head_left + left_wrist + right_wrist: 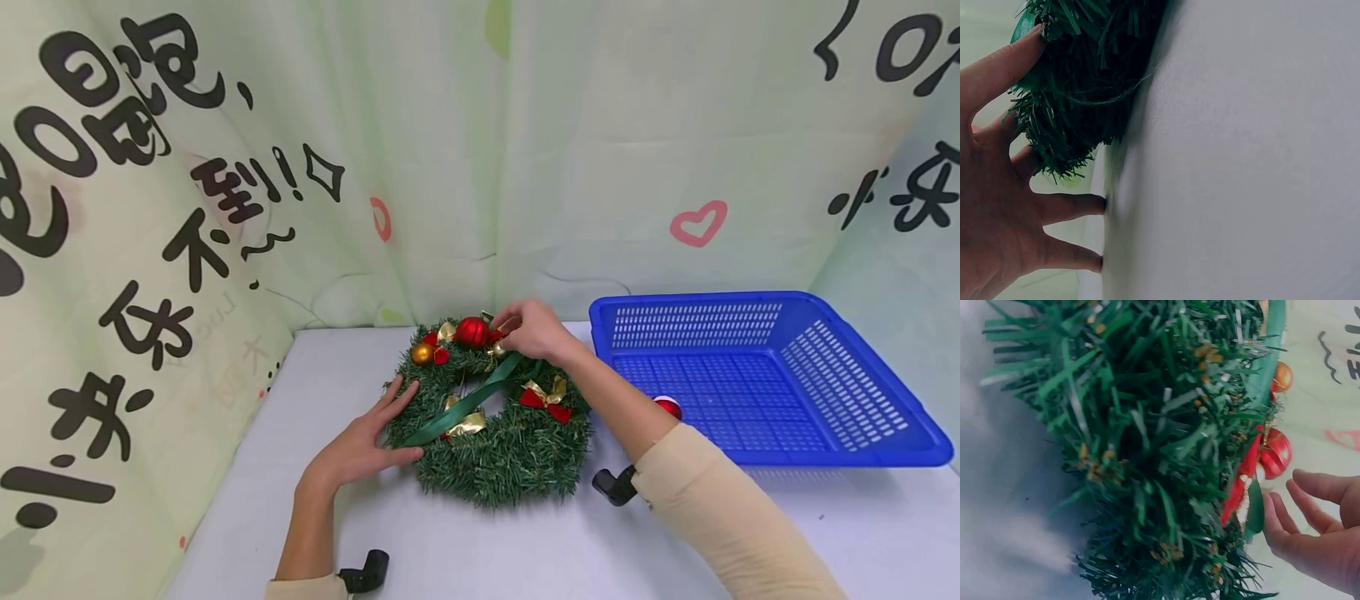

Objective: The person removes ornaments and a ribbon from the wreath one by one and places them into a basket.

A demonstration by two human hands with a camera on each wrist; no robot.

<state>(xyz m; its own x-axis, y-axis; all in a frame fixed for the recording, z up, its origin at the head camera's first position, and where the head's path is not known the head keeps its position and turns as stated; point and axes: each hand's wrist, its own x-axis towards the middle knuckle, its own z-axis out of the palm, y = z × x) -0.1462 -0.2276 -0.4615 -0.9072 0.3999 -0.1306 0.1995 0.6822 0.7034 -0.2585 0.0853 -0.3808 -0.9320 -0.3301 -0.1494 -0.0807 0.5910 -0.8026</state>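
Observation:
A green artificial wreath [498, 467] lies on the white table. A red ribbed ball [473, 332], a gold ball [423, 354] and several red-and-gold bows, such as the bow [546, 399], decorate it. A green ribbon [461, 410] crosses its middle hole. My left hand [358, 442] rests with spread fingers at the wreath's left side; its thumb touches the ribbon's lower end. At the wreath's top, my right hand [534, 332] bends its fingers beside the red ball [1275, 453]. Whether these fingertips pinch a small ornament is unclear.
To the right stands a blue plastic basket [806, 379] with perforated walls. A red-and-white ball [667, 407] shows at its near left side, partly behind my right forearm. Printed curtains [562, 167] hang behind and at both sides. Black wrist devices sit near both sleeves.

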